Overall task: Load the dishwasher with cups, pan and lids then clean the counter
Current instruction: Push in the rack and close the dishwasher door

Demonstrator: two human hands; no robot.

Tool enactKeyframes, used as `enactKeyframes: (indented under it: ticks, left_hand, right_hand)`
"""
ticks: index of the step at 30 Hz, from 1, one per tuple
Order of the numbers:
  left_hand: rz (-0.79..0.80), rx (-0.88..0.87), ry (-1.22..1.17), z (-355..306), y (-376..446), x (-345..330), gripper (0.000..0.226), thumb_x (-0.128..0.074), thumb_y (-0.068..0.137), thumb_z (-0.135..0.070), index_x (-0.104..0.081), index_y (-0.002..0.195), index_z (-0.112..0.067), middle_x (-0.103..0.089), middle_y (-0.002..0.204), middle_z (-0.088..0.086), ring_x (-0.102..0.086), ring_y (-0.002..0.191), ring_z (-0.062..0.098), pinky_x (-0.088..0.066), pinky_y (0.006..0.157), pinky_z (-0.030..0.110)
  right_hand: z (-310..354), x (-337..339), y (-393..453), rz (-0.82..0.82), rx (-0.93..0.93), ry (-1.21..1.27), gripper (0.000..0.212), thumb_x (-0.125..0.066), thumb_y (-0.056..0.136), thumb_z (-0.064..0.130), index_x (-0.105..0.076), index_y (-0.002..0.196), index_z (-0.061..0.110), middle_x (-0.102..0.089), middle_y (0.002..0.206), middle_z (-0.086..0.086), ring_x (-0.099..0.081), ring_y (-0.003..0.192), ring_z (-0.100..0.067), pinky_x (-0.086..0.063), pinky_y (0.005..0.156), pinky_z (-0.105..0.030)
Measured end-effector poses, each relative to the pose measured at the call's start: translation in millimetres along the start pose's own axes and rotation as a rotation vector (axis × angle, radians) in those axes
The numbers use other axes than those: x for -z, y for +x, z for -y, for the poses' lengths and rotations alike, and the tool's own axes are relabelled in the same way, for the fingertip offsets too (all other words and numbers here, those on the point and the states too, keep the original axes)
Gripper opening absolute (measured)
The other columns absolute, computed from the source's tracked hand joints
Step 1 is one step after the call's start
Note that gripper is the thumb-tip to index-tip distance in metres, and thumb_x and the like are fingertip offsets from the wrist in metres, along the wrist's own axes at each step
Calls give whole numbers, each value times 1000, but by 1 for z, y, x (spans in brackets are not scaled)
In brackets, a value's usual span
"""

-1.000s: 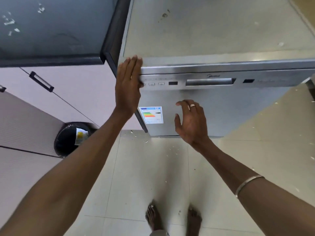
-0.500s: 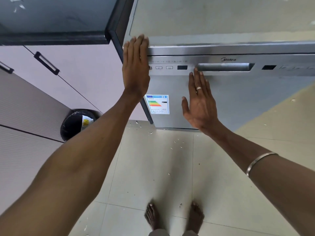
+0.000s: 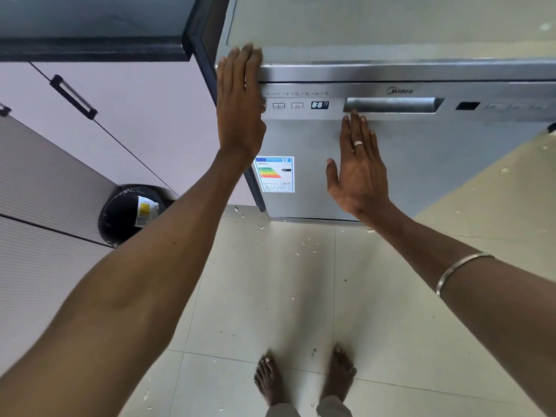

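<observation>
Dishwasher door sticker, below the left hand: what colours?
White energy label with a blue header and bars running green through yellow to red; head view, the only one.

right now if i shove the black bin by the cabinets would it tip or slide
The bin would probably slide: it looks squat and wide-mouthed, standing on smooth floor tiles. It is likely light, since only a wrapper shows inside its liner.

Home kitchen: freestanding steel dishwasher point(image 3: 421, 164) with energy label point(image 3: 275, 174), dark worktop point(image 3: 90, 46) over pale cabinet doors point(image 3: 120, 115), lined waste bin point(image 3: 129, 213), tiled floor point(image 3: 270, 296), bare feet point(image 3: 304, 377).
</observation>
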State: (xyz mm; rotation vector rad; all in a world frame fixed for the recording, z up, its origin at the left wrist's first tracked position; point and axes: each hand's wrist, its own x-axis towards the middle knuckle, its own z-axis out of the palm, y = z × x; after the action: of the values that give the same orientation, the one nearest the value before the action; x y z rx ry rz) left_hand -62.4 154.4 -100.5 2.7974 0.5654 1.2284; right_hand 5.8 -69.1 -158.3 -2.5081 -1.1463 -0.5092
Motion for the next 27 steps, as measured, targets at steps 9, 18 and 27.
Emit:
enactKeyframes:
  ticks: [9,18,27]
  left_hand:
    - [0,22,-36,-5,-1,4,81,-54,67,16,-39,144,-2,-40,151,12,-30,144,31,-22,120,47]
    - [40,45,-47,-8,1,9,82,-55,68,18,-37,146,-2,-37,153,10,-28,145,30,-19,122,43]
    - [89,65,-77,-11,3,14,59,-54,89,4,-38,146,-1,-39,153,13,-30,145,32,-23,121,46]
  right_hand:
    - [-2,5,3,-20,-30,-3,69,-45,93,29,-23,151,-2,-20,159,-18,-17,149,-30,-18,122,-40]
    - [-1,18,4,-9,-39,7,69,-44,94,29,-22,151,-3,-17,160,-19,-15,149,-29,-18,122,-40]
    - [-4,33,9,39,-57,4,70,-45,93,30,-22,151,-3,-15,161,-19,-12,150,-29,-17,122,-41]
